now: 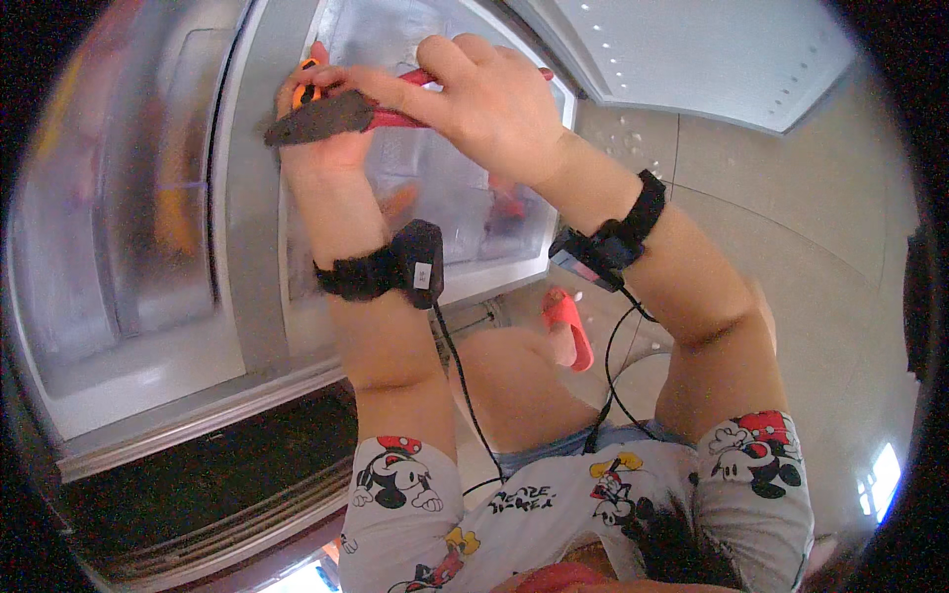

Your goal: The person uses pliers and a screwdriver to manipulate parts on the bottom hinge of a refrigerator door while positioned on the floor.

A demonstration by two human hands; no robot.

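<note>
My right hand [499, 104] is closed round the red handles of a plier-like tool [321, 119] with a dark grey, tapering head. The head points left and crosses in front of my left hand [331, 156], hiding part of it. My left hand's fingers are curled about a small orange and black object [308, 87], whose kind I cannot make out. Both hands are up against the frosty front of an open freezer compartment [465, 198], by the grey upright strip [259, 198] between its two sides.
Frosted clear drawers [148, 188] fill the left side. An open white door [712, 49] stands at the upper right. White bits [633, 148] are scattered on the tiled floor [751, 178]. My foot wears a red slipper [565, 331]. Cables hang from black wrist devices [420, 262].
</note>
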